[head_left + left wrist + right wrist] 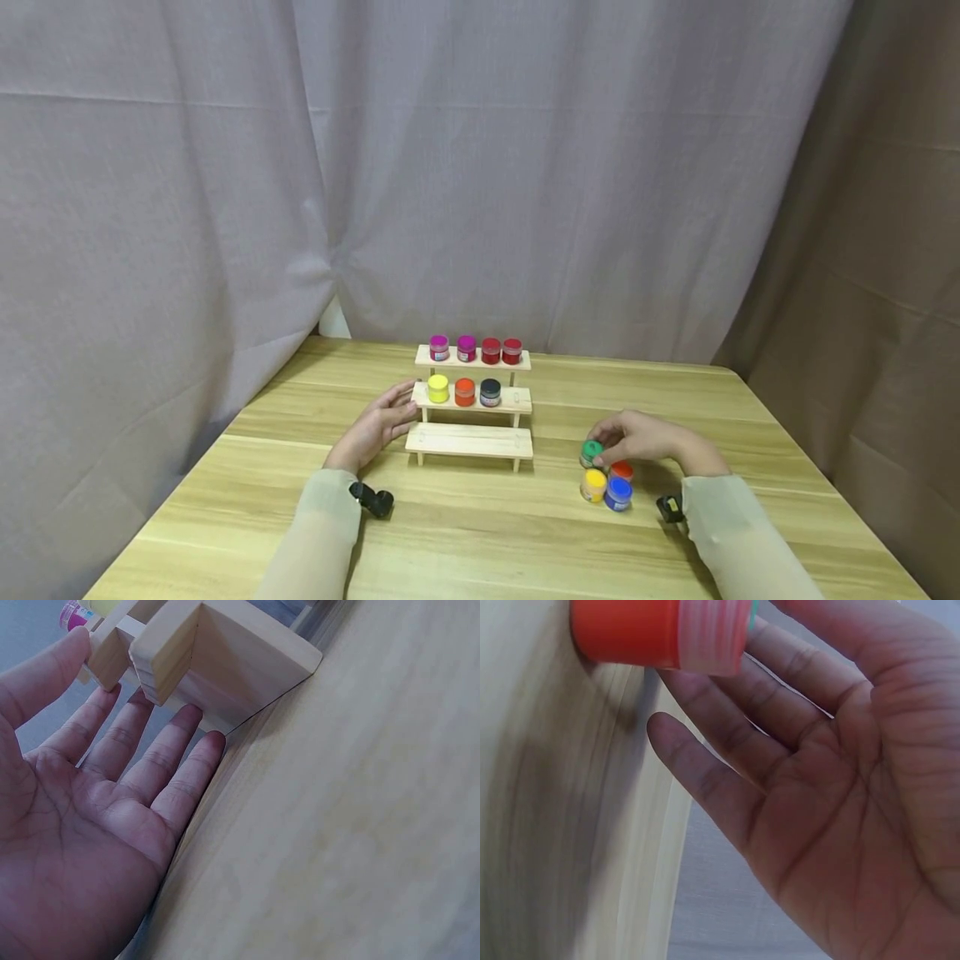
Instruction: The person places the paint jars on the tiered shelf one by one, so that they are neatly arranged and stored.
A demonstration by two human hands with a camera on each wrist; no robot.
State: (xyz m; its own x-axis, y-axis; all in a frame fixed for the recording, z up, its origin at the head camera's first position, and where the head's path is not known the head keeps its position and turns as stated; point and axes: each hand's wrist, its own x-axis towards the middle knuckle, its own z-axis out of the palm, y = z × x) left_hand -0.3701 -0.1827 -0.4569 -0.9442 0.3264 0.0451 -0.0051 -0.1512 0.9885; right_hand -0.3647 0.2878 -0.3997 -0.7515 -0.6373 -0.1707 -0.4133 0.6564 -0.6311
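The left hand lies with straight fingers against the three-step pale wooden rack, bracing it, while the right hand pinches the small green-lidded paint jar from the cluster on the table.

Two bare hands, long pale sleeves, a small black unit at each wrist.
Left hand and right hand: no rings, no gloves. Left sleeve and right sleeve are thin, slightly sheer beige-green fabric, plain, cuffs ending at the wrists. Left wrist camera: black, rounded, lens-like end. Right wrist camera: black with a small yellow mark.
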